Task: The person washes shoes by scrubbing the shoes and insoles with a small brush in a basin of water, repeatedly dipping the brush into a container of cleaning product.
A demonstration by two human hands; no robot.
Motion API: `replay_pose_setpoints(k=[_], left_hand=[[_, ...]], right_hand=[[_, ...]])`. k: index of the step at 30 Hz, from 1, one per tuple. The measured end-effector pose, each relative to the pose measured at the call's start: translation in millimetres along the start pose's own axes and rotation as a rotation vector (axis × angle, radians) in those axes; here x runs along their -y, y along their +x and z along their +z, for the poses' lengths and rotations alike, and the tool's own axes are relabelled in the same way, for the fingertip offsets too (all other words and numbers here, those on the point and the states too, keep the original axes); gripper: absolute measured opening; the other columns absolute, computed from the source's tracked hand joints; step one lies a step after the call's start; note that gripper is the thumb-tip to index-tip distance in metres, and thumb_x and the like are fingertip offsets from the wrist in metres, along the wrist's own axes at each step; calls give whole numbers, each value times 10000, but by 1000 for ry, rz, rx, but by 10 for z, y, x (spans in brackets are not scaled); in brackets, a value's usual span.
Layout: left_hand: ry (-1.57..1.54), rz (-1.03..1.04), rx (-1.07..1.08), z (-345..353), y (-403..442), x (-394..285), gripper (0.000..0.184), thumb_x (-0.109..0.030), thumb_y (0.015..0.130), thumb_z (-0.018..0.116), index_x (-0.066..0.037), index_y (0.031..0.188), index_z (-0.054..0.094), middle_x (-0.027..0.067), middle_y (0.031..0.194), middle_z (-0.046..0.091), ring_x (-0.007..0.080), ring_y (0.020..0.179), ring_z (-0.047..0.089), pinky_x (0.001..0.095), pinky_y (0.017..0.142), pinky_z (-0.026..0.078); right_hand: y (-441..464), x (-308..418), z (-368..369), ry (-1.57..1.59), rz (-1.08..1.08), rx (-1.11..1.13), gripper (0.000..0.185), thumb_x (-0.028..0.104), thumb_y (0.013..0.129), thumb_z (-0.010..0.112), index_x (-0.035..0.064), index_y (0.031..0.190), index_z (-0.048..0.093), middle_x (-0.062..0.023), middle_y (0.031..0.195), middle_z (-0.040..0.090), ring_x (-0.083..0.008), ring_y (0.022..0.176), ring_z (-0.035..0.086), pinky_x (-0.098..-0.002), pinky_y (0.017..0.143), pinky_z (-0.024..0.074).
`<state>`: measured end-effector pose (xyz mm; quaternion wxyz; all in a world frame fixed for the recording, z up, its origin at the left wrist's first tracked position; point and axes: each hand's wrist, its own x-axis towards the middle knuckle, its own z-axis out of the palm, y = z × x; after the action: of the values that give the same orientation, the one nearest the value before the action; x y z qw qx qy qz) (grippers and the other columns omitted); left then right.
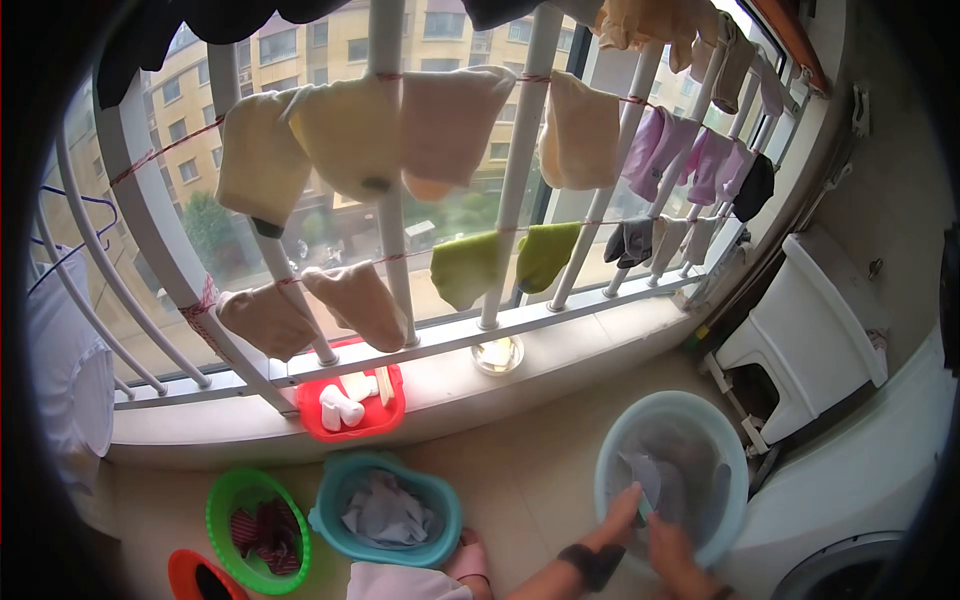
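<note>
A large pale blue basin [607, 440] on the floor holds cloudy grey water. Both hands reach over its near side. My left hand [624, 508] is closed on a grey cloth [657, 482] that hangs into the water; its exact kind does not show. Close beside it, my right hand [668, 542] has its fingers closed at the near end of the same cloth. Between the hands shows a small pale green patch that I cannot make out.
A blue tub [333, 540] with grey-white cloth, a green basket [217, 500] with dark red cloth and an orange container [185, 570] stand left. On the ledge are a red basin [310, 410] and a bowl [518, 362]. Socks [355, 145] hang along the window bars. A white washboard-like unit [800, 340] stands right.
</note>
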<state>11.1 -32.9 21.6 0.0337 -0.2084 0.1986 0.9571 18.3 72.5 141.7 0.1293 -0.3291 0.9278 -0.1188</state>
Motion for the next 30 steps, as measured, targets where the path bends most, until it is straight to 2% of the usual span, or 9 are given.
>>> replay_pose_setpoints(k=[3,5,9,13,15,20,23,25,30], left_hand=[[27,39,-52,-143,394,292,332,-339,997,385,-53,1089,526,71,973,579,183,891,567,358,809,466],[-17,13,-191,-44,225,307,328,-340,994,391,-55,1092,521,72,1003,571,180,909,564,356,815,464],[-145,-15,-215,-51,102,236,274,-293,983,406,-64,1037,547,45,917,576,156,756,541,332,619,452],[445,12,-77,-83,104,498,287,-268,952,469,-32,1080,568,25,831,588,170,745,570,310,623,467],[1044,335,-163,-358,366,668,394,-182,914,504,21,1250,469,89,845,619,241,813,621,355,670,490],[1609,416,-341,-79,134,335,693,-67,851,521,41,1422,143,294,1067,555,426,901,610,449,761,503],[1894,61,-354,-174,485,516,657,-162,898,482,48,1429,158,260,1088,567,366,928,638,421,779,531],[2022,9,-294,-338,651,688,553,-179,888,503,35,1369,335,232,1087,605,346,953,643,409,781,534],[2309,-245,208,-626,929,953,390,-182,858,531,-30,1216,535,183,1049,654,302,992,638,434,821,509]], right_hand=[[349,-341,267,206,108,-216,314,114,834,559,-26,1106,630,-281,963,630,-403,867,641,-416,786,511],[150,-256,262,229,31,-132,303,102,829,558,-31,1092,631,-282,976,625,-410,873,635,-418,775,514],[-201,-222,335,274,-30,-163,308,85,819,561,-38,1096,620,-289,1008,613,-419,897,623,-425,783,512],[232,-870,485,121,37,-242,280,132,856,545,41,1106,632,-251,788,629,-432,736,610,-494,654,480],[254,-842,426,77,86,-173,314,140,861,545,98,1169,593,-224,825,627,-419,758,609,-485,666,479],[176,-1023,897,-70,77,-8,413,104,869,497,165,1277,491,-188,954,576,-391,813,620,-488,680,486],[166,-1208,1179,-111,88,104,633,47,787,544,131,1386,359,-217,964,570,-395,814,626,-479,688,499],[198,-1355,1352,-143,145,158,691,44,759,572,112,1406,339,-226,951,578,-394,810,629,-476,676,505],[298,-1771,1716,-70,314,321,414,61,764,589,69,1178,610,-231,994,637,-362,926,637,-454,794,501]])
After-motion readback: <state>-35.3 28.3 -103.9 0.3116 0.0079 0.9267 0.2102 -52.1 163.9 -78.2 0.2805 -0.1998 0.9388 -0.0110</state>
